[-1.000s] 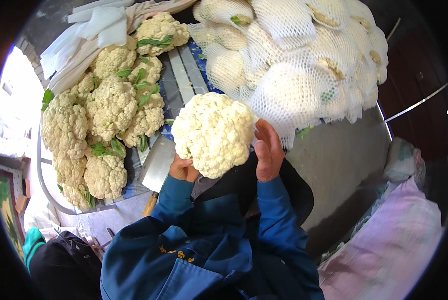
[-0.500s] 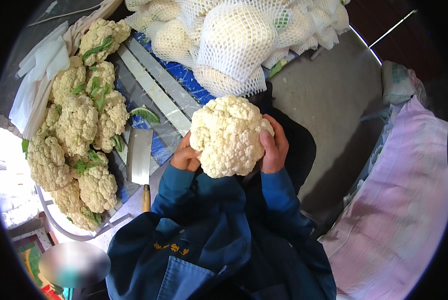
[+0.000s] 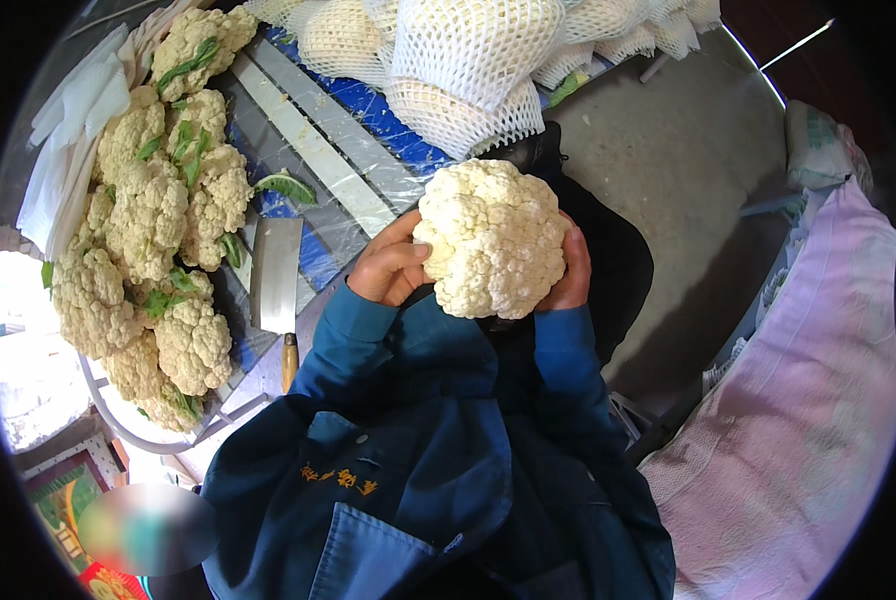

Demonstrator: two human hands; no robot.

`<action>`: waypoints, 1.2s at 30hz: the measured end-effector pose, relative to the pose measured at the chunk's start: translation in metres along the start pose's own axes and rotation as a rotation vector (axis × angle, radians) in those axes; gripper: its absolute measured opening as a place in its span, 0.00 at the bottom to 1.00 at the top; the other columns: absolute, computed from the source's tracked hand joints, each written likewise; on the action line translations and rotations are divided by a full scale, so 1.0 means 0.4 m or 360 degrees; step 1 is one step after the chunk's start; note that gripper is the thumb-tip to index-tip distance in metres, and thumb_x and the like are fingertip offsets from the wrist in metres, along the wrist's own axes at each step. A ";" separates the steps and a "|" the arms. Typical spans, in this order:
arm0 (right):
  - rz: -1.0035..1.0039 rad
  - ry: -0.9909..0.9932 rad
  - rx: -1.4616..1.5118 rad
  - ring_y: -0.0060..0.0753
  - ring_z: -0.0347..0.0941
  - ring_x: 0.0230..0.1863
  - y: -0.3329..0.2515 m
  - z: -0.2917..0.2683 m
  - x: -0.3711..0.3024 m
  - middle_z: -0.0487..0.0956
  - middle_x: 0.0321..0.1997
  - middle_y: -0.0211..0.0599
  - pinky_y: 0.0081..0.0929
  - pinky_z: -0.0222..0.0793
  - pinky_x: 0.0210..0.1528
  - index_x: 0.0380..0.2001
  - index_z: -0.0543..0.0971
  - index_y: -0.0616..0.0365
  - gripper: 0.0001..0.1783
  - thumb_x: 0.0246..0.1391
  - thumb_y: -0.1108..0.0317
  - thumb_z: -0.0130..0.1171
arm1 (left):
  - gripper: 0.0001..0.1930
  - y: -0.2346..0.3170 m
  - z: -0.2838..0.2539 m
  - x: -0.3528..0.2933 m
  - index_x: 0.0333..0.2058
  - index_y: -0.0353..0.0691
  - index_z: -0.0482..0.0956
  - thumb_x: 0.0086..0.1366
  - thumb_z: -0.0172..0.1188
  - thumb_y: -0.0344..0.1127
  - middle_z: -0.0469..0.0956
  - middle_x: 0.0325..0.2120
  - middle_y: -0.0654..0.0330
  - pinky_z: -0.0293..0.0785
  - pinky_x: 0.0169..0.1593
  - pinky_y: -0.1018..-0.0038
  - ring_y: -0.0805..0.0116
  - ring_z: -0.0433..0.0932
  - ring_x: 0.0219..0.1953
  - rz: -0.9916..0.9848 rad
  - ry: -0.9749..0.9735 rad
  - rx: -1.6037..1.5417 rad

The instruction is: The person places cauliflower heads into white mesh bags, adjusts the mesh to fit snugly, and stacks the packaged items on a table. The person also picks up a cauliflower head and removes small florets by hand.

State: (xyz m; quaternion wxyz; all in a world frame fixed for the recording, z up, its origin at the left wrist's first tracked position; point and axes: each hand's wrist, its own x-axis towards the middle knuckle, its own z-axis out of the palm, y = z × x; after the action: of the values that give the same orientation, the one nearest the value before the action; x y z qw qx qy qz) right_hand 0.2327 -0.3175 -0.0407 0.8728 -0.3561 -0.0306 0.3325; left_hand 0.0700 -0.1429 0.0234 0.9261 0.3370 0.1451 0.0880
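Note:
Between my two hands I hold a large creamy-white cauliflower [image 3: 492, 240] in front of my chest, over the near edge of the table. My left hand [image 3: 390, 263] grips its left side, thumb against the curds. On its right side, my right hand [image 3: 571, 268] is wrapped round it, with some fingers hidden behind the head. A cleaver [image 3: 275, 275] with a wooden handle lies on the table to the left of my left hand. Beyond it, several bare cauliflowers [image 3: 148, 233] with bits of green leaf are piled up.
At the far side lie several cauliflowers in white foam nets [image 3: 473, 50]. A loose green leaf [image 3: 286, 186] rests on the slatted table [image 3: 313, 150]. White netting [image 3: 80, 110] hangs at the far left. A pink cloth [image 3: 788, 400] covers something on the right, near a sack [image 3: 816, 145].
The cauliflower has turned a little in my hands and sits slightly farther right in view. My right hand has shifted round its side. The surroundings have slid slightly in view.

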 end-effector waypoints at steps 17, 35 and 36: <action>-0.1916 0.0646 -0.0710 0.53 0.79 0.54 0.141 0.058 0.095 0.71 0.61 0.59 0.47 0.80 0.53 0.63 0.63 0.65 0.42 0.63 0.37 0.51 | 0.42 -0.004 0.143 0.044 0.72 0.36 0.53 0.61 0.61 0.18 0.64 0.68 0.51 0.64 0.67 0.63 0.59 0.66 0.67 0.0078 -0.0214 0.0455; -0.2337 0.0859 -0.0636 0.46 0.82 0.47 0.079 0.169 0.094 0.73 0.51 0.48 0.39 0.83 0.49 0.60 0.62 0.66 0.52 0.53 0.29 0.61 | 0.52 -0.090 0.181 0.024 0.73 0.37 0.49 0.54 0.73 0.25 0.66 0.66 0.54 0.64 0.66 0.64 0.62 0.66 0.67 0.0222 -0.0082 0.0796; -0.2361 0.0861 -0.0664 0.45 0.82 0.47 0.077 0.166 0.093 0.74 0.51 0.48 0.39 0.83 0.49 0.60 0.62 0.66 0.52 0.53 0.29 0.61 | 0.52 -0.093 0.177 0.025 0.73 0.38 0.49 0.54 0.73 0.24 0.66 0.66 0.54 0.64 0.66 0.64 0.62 0.66 0.67 0.0216 -0.0092 0.0785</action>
State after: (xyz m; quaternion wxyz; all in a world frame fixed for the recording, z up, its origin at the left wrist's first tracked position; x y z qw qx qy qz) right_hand 0.2250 -0.2391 -0.0180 0.7587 -0.4663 -0.1079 -0.4419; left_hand 0.1049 -0.2109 0.0491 0.8116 0.5640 0.1128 0.1023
